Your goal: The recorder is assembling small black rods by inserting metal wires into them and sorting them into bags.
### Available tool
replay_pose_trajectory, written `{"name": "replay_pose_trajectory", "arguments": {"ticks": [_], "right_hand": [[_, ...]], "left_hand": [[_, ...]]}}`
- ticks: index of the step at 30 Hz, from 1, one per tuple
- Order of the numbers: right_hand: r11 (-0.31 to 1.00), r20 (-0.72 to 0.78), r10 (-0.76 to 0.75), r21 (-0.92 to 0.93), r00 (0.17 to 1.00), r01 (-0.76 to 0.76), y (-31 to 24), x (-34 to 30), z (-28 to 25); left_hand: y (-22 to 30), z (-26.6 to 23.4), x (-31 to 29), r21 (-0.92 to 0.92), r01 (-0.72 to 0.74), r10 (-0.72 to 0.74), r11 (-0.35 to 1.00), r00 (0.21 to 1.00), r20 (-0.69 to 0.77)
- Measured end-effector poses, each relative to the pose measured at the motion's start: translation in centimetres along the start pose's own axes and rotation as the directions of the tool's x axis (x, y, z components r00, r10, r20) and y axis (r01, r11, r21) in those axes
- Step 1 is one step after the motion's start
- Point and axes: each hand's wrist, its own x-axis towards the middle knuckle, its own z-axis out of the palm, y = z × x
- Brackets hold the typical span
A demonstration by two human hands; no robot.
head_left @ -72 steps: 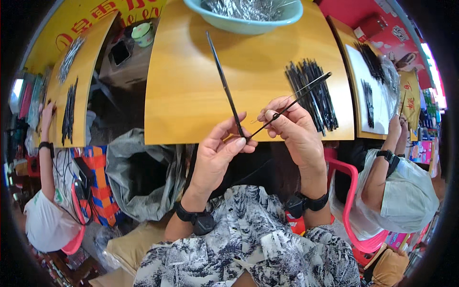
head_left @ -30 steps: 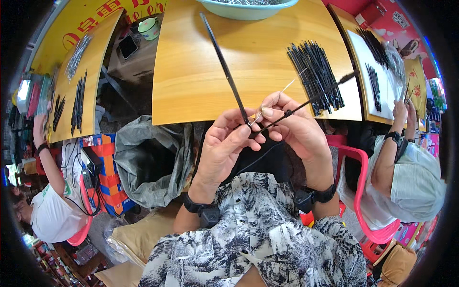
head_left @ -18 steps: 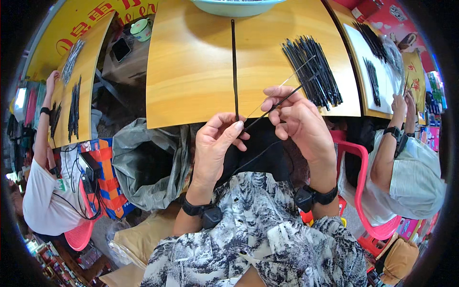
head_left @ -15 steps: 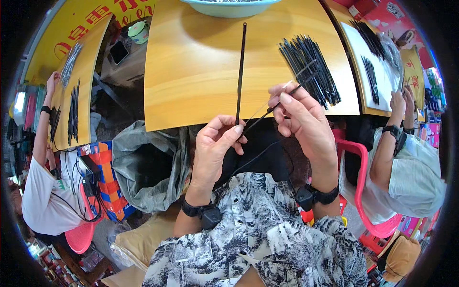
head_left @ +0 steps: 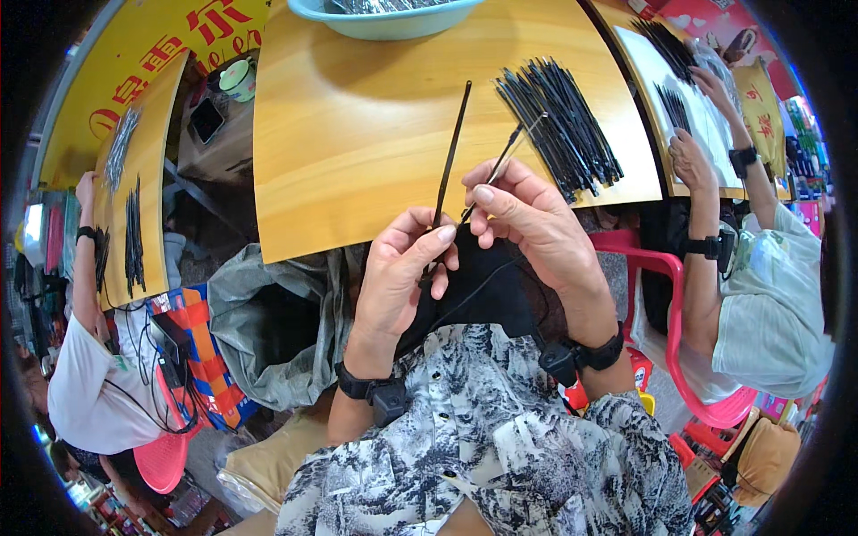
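My left hand [head_left: 413, 255] is closed, thumb against fingers, on a slim black stick [head_left: 454, 134] that points up over the table edge. My right hand [head_left: 527, 219] pinches a second thin black stick [head_left: 512, 138] together with a narrow clear strip [head_left: 527, 130]. The lower end of this second stick comes close to my left fingertips; whether they touch it I cannot tell. Just beyond my right hand lies a thick pile of similar black sticks [head_left: 563, 125] on the wooden table [head_left: 357, 152].
A pale blue basin [head_left: 384, 24] with clear packaging stands at the far edge. A grey sack [head_left: 277, 313] gapes open at my left. People work at side tables: one in a white shirt [head_left: 98, 393] on the left, another in a pale shirt [head_left: 773, 304] beside a pink chair [head_left: 675, 330].
My right hand has moved left and its stick now stands more upright. The left stick leans slightly more to the right. The view has shifted, and the right-hand person has reached forward.
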Motion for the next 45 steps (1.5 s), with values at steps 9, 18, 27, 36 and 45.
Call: {"name": "replay_pose_trajectory", "arguments": {"ticks": [9, 18, 27, 36, 45], "right_hand": [[0.998, -0.01, -0.06, -0.023, 0.998, 0.059, 0.8, 0.2, -0.5], [0.974, -0.135, -0.195, -0.139, 0.971, 0.177, 1.9, 0.4, 0.4], [0.932, -0.324, -0.214, -0.349, 0.921, 0.094, 0.4, 0.8, -1.3], [0.119, -0.173, -0.791, -0.984, 0.587, -0.131, -4.4, 1.2, -10.1], [0.19, -0.266, -0.664, -0.964, 0.699, -0.186, -1.2, 1.9, -10.4]], "left_hand": [[-0.4, 0.5, 0.5, 0.017, -0.086, 0.087, 0.996, 0.996, -0.024], [-1.0, 1.2, 0.9, 0.062, -0.101, 0.104, 0.993, 0.993, -0.052], [-3.1, 3.2, 4.2, 0.304, -0.22, 0.244, 0.927, 0.969, -0.043], [-1.4, 4.9, 10.1, 0.621, -0.134, 0.141, 0.772, 0.989, 0.038], [-0.3, 8.1, 11.7, 0.969, -0.208, 0.367, 0.134, 0.919, 0.146]]}}
